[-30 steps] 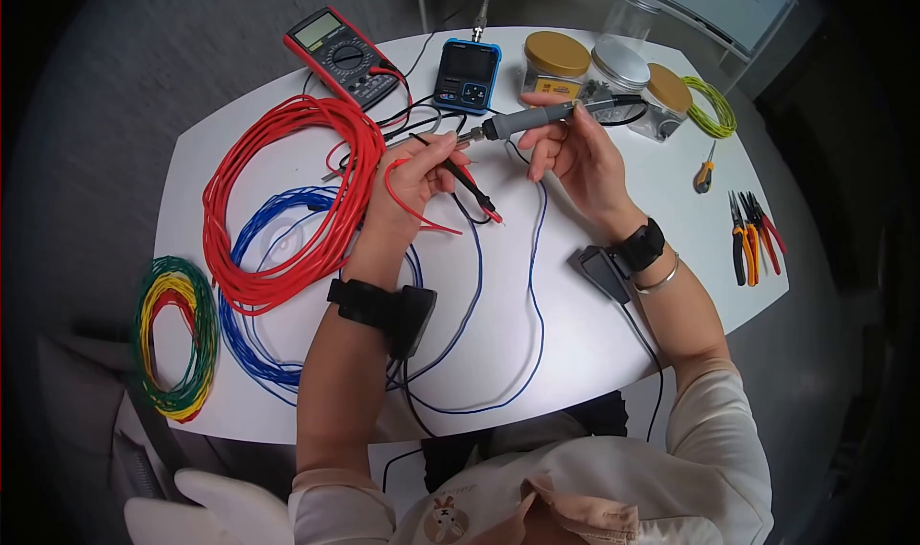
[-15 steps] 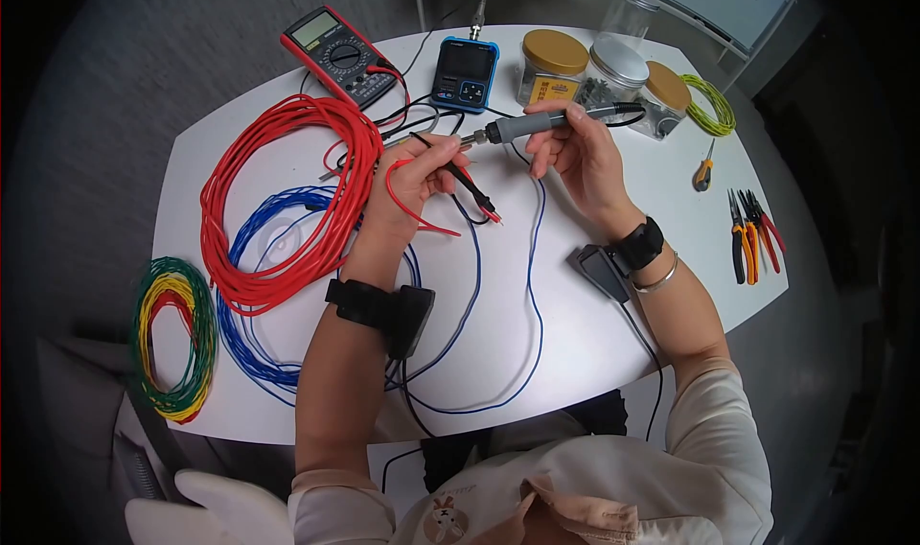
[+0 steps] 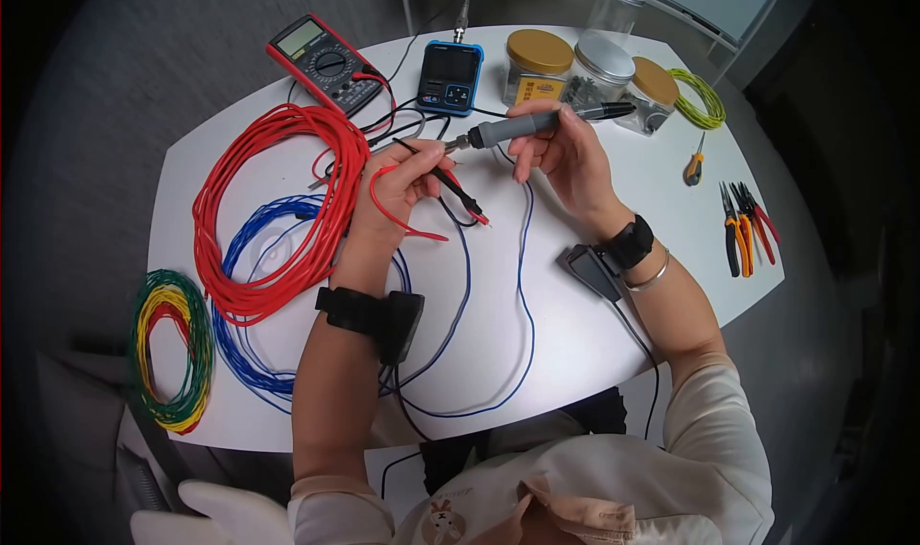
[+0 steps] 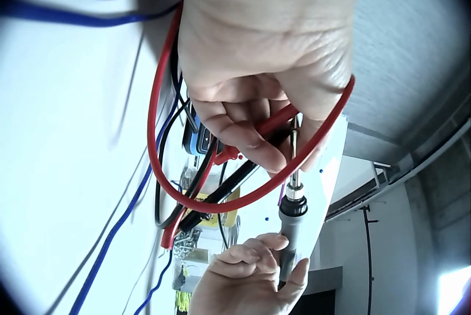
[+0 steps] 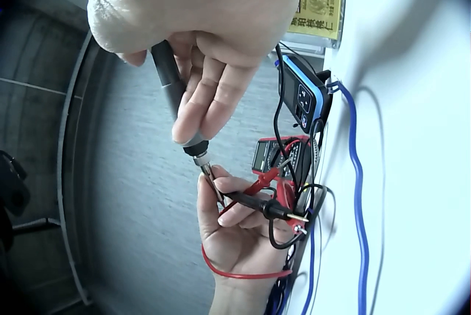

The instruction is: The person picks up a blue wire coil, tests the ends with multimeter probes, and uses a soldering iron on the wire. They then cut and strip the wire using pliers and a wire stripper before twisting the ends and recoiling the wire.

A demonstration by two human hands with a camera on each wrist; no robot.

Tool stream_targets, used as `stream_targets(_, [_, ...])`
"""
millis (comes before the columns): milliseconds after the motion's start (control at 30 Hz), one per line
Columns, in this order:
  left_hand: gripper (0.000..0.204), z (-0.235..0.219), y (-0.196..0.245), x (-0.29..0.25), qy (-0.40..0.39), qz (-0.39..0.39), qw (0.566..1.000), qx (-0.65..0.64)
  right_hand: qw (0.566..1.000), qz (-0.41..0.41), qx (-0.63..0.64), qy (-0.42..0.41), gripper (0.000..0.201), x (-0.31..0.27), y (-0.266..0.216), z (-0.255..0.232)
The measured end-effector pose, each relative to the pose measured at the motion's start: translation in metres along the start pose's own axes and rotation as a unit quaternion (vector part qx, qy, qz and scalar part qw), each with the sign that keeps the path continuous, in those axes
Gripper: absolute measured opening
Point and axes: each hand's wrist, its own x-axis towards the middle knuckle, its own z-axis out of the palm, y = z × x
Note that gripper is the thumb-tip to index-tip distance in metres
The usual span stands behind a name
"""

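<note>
The left hand (image 3: 401, 185) pinches the metal front end of a grey soldering iron (image 3: 513, 128) between thumb and fingers. That same hand also holds a black probe (image 3: 458, 192) and a red wire (image 3: 407, 227). Around the iron's grey handle curl the fingers of the right hand (image 3: 572, 166). In the left wrist view the iron's collar (image 4: 295, 191) lies between the two hands, and a red wire (image 4: 221, 207) loops in front. The right wrist view shows the metal shaft (image 5: 211, 181) at the left fingertips, with the black probe (image 5: 254, 202) crossing beside it.
A red cable coil (image 3: 225, 176) and a blue coil (image 3: 235, 329) lie at left. Behind stand a multimeter (image 3: 329, 63), a blue-edged tester (image 3: 448, 75) and several jars (image 3: 540, 54). A screwdriver (image 3: 695, 168) and pliers (image 3: 733, 238) lie at right. Blue wire (image 3: 522, 305) crosses the middle.
Everything on the table has shifted slightly in the head view. Both hands keep their grip, and the iron stays between them at nearly the same angle.
</note>
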Motion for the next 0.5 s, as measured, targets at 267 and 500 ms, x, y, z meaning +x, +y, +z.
stream_targets(267, [0.019,-0.0008,-0.0004,-0.0001,0.005,0.000,1.000,0.011,0.999,0.018,-0.019,0.024,0.049,0.0007,-0.0016,0.0006])
stream_targets(500, [0.021,-0.0021,-0.0012,0.0008,0.001,0.002,1.000,-0.010,1.000,0.001,-0.013,0.002,0.048,-0.0018,0.0007,0.0009])
